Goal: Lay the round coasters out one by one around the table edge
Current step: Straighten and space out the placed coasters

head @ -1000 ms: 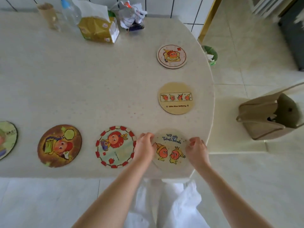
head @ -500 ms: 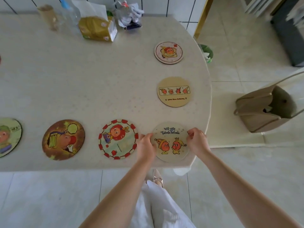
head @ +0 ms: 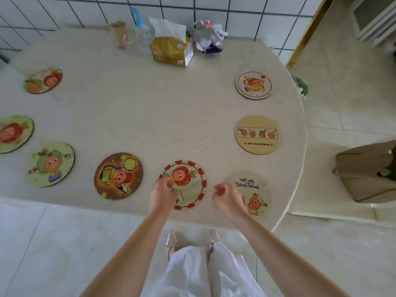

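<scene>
Eight coasters flat on cream tabletop (head: 150, 116), ringed near its edge. Far left: blurred coaster (head: 43, 80), then green-rimmed coaster (head: 14, 133) cut by frame edge, then pale green coaster (head: 51, 164). Next along near edge: brown coaster (head: 118, 176), well apart from its neighbours. Red-checked coaster (head: 184, 182) just right of it; left hand (head: 161, 195) over its lower-left rim, fingers curled loosely, nothing gripped, contact with the rim unclear. Right hand (head: 227, 197) between red-checked coaster and "we are" coaster (head: 251, 194), fingers half curled, empty, covering that coaster's left part. Up the right edge: tan strip coaster (head: 257, 134), then toast coaster (head: 254, 85). At back by tiled wall: cup (head: 119, 34), tissue pack (head: 170, 49), crumpled wrapper (head: 209, 38). Bag (head: 367, 174) off tabletop at right.
</scene>
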The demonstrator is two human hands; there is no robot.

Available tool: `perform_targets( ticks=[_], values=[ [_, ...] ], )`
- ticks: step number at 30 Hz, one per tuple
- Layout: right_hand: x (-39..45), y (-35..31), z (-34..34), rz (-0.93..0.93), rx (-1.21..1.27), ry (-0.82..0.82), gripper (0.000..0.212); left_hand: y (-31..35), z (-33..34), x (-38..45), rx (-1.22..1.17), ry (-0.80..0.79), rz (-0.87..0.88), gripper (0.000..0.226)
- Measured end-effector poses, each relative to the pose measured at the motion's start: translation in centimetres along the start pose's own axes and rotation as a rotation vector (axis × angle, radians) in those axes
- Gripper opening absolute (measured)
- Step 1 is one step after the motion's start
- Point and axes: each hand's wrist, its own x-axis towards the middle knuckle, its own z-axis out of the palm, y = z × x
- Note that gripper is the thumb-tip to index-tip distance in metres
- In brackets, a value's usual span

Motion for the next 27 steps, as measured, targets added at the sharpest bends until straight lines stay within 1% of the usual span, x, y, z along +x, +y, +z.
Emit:
perform_targets(
  ticks=[3,4,6,8,11,13,15,18,21,25,27],
  values=[
    [-0.2,-0.9,3.2,0.221,0.233,-0.049,0.045,-1.4,-2.5,2.8,0.097,0.017,0.067,0.032],
    [-0.3,-1.1,4.3,0.28,0.307,-0.041,0.049,-1.6,-3.2,3.6,0.117,0.003,0.083,0.034],
    [-0.4,-1.6,6.3,0.338,0.378,0.029,0.053,-1.9,-4.3,5.4,0.151,-0.055,0.133,0.039],
    [-0.2,-2.1,7.4,0.354,0.382,0.124,0.045,-1.9,-4.7,6.8,0.164,-0.115,0.168,0.041],
    [0.5,-2.4,8.1,0.376,0.344,0.22,0.021,-1.6,-4.5,7.6,0.125,-0.205,0.185,0.042],
    [0.9,-2.3,8.5,0.396,0.341,0.284,0.023,-1.7,-4.2,7.7,0.098,-0.266,0.19,0.045],
    [1.1,-2.2,8.6,0.392,0.337,0.318,0.026,-1.9,-4.1,7.8,0.101,-0.301,0.187,0.044],
    [1.1,-2.8,8.3,0.34,0.278,0.344,0.024,-2.2,-4.2,7.8,0.133,-0.295,0.141,0.033],
    [1.5,-3.9,7.7,0.246,0.203,0.354,0.016,-2.7,-4.4,7.2,0.133,-0.288,0.064,0.024],
    [2.7,-5.1,7.0,0.143,0.072,0.331,0.025,-3.3,-4.6,6.3,0.044,-0.255,-0.008,0.012],
    [3.4,-5.7,6.6,0.123,0.021,0.326,0.028,-3.6,-4.6,5.9,0.019,-0.251,-0.036,0.007]
  ],
)
